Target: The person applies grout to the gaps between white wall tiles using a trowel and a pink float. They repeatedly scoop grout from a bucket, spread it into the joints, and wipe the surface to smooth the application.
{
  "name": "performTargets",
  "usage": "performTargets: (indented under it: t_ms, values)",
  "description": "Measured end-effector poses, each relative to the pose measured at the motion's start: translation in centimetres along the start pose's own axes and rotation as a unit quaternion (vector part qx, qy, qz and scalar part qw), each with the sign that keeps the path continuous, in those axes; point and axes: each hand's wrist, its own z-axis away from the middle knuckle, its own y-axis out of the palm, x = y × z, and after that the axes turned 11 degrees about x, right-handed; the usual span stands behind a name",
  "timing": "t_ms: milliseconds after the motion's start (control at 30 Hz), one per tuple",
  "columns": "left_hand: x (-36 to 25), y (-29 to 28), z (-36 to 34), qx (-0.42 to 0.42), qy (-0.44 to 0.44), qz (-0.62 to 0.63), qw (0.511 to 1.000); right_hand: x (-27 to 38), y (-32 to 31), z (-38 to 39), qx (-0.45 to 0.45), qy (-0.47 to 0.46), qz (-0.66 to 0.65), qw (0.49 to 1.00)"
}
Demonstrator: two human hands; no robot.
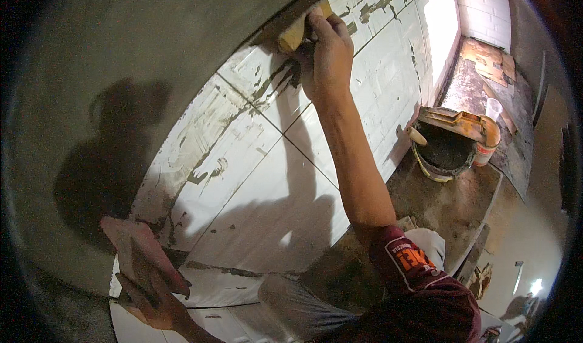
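My right hand (pixel 328 57) is closed round the yellow handle of a plastering trowel (pixel 291 36). Its dark, flat blade lies along the line where the grey plastered wall (pixel 200 21) meets white tiles (pixel 243 167). Grey mortar is smeared across those tiles in patches. At the lower left, my left hand (pixel 152 306) grips a flat reddish board (pixel 143 252), held tilted near the wall. My left fingers lie against the board, and part of the grip is hidden. Shadows of my head and arm fall over plaster and tile.
To the right stands a bucket (pixel 428 168) with dark grey mortar inside. An orange tool (pixel 455 121) rests across its rim, and a pale handle (pixel 417 136) sticks out. Beside it are an orange-and-white container (pixel 484 155) and a clear cup (pixel 493 109). Cardboard pieces (pixel 486 57) lie beyond.
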Motion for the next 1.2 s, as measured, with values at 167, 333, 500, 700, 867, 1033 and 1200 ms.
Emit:
performTargets:
  t_ms: [167,333,500,700,867,1033,1200]
  values:
    - [2.2,0.3,1.5,-0.032,0.016,0.102,0.994,0.7,1.8,-0.4,0.019,0.034,0.052,0.998]
    - [2.4,0.9,0.7,-0.079,0.048,0.132,0.987,-1.0,4.3,3.5,0.030,0.006,0.121,0.992]
    - [0.6,1.7,-0.5,-0.085,0.093,0.172,0.977,-5.0,8.7,14.6,0.027,0.137,0.118,0.983]
    - [-2.6,3.8,2.2,-0.020,0.155,0.274,0.949,2.6,2.1,21.7,-0.159,0.222,0.111,0.955]
    - [-8.5,5.8,6.1,0.123,0.225,0.434,0.864,16.2,-5.3,16.6,-0.168,0.073,0.507,0.842]
    - [-12.3,7.6,10.9,0.330,0.273,0.477,0.767,29.3,-15.0,10.7,-0.046,0.239,0.642,0.727]
    - [-15.3,12.2,13.7,0.480,0.292,0.433,0.705,30.3,-31.9,4.9,-0.017,0.515,0.651,0.558]
